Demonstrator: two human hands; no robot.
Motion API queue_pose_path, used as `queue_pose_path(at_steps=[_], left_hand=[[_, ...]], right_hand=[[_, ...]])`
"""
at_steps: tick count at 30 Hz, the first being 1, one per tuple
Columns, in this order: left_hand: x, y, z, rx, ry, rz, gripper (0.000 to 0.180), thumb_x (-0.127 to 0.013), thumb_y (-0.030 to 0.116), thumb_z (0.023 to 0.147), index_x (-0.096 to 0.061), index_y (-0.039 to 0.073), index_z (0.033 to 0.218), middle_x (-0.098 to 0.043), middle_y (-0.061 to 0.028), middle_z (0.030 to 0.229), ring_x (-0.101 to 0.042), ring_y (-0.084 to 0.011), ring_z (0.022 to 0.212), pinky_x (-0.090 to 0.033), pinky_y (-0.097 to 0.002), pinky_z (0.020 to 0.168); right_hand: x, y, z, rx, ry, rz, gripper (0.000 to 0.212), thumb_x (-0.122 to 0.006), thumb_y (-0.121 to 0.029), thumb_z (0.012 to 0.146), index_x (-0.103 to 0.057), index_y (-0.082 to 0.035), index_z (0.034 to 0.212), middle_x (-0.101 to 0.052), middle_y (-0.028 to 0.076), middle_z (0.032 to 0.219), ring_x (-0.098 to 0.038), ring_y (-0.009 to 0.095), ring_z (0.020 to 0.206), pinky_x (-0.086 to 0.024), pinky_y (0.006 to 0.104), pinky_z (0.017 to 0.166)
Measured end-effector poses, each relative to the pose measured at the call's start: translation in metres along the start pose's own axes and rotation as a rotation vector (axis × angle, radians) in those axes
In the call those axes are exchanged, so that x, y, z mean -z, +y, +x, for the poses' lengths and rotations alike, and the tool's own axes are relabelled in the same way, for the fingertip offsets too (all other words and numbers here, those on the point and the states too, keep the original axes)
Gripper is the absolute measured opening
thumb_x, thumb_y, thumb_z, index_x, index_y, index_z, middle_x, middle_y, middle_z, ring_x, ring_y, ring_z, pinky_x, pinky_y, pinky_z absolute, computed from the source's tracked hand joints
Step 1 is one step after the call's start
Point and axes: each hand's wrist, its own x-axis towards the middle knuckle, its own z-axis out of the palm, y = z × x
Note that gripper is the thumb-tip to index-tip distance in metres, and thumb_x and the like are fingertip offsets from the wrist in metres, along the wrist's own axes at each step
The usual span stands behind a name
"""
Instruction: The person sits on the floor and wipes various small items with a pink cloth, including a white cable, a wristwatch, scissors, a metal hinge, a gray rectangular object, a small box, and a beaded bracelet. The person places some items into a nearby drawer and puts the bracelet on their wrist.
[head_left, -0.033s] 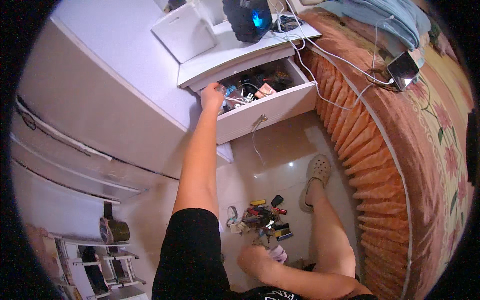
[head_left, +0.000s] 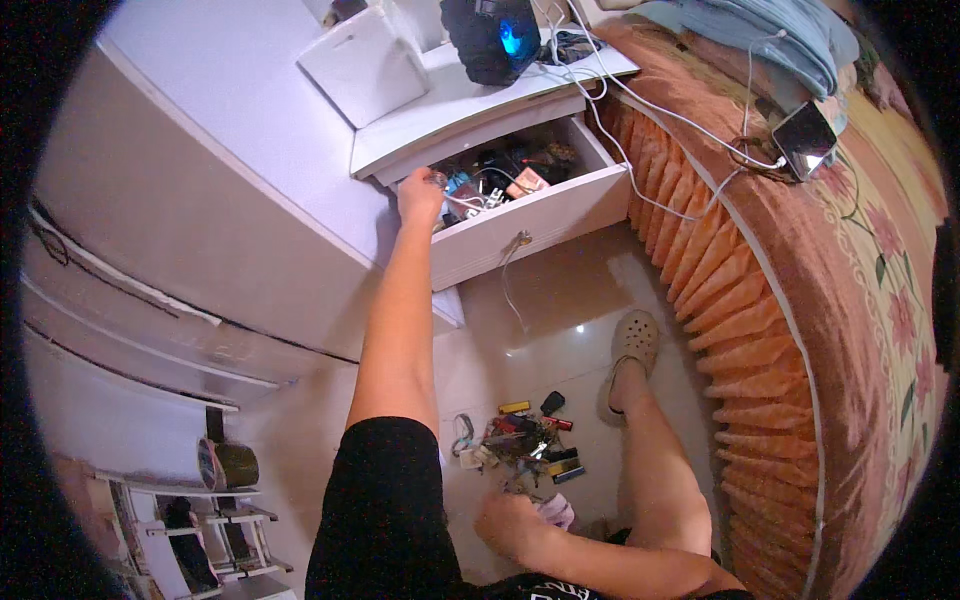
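My left hand (head_left: 418, 197) reaches to the left end of an open white drawer (head_left: 570, 208). Its fingers are closed around a small, clear-looking thing (head_left: 437, 180) that I cannot make out. Inside the drawer lie a pinkish box (head_left: 527, 182), white plugs (head_left: 493, 199), cables and dark items. Low in the view, my right hand (head_left: 508, 527) is curled closed above the floor; what it holds, if anything, is hidden. Beside it is a pale lilac item (head_left: 556, 511). Just beyond sits a pile of keys and small objects (head_left: 530, 440), with a yellow piece (head_left: 514, 408) at its far edge.
A bed with an orange ruffled skirt (head_left: 665, 220) lines the right side, with a phone (head_left: 804, 140) on a white cable. A dark speaker (head_left: 490, 45) with a blue light stands on the cabinet top. My leg wears a beige clog (head_left: 636, 345). A rack (head_left: 200, 545) is lower left.
The view has shifted very slightly. My left hand stays at the drawer's left end and my right hand stays low by the pile.
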Motion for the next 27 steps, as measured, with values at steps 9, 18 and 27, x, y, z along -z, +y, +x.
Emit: queue_pose_path(at_steps=[9,18,27], left_hand=[[0.023,0.041,-0.04,-0.168,-0.102,0.295,0.029,-0.063,0.021,0.073,-0.063,0.013,0.101,-0.055,-0.0173,0.109,-0.05,-0.0336,0.105,-0.044,-0.0411,0.087],[0.0,0.006,-0.006,-0.183,0.075,-0.194,0.019,-0.055,0.006,0.078,-0.066,0.004,0.093,-0.067,-0.0097,0.081,-0.064,-0.0177,0.066,-0.05,-0.0282,0.061],[-0.019,0.051,-0.022,0.344,-0.058,-0.721,0.022,-0.046,0.01,0.089,-0.059,-0.006,0.085,-0.064,-0.015,0.072,-0.059,-0.0196,0.047,-0.05,-0.0296,0.045]], right_hand=[[0.021,-0.001,-0.013,0.015,-0.02,0.018,0.016,-0.057,-0.008,0.075,-0.068,-0.004,0.086,-0.064,0.015,0.087,-0.065,0.03,0.082,-0.053,0.0376,0.06],[0.018,-0.008,-0.009,0.06,-0.098,-0.038,0.017,-0.057,-0.008,0.076,-0.068,-0.002,0.087,-0.064,0.016,0.089,-0.065,0.031,0.081,-0.053,0.038,0.061],[0.0,-0.007,-0.006,0.003,-0.105,-0.019,0.018,-0.056,-0.01,0.078,-0.068,-0.003,0.09,-0.062,0.016,0.094,-0.064,0.032,0.084,-0.053,0.039,0.063]])
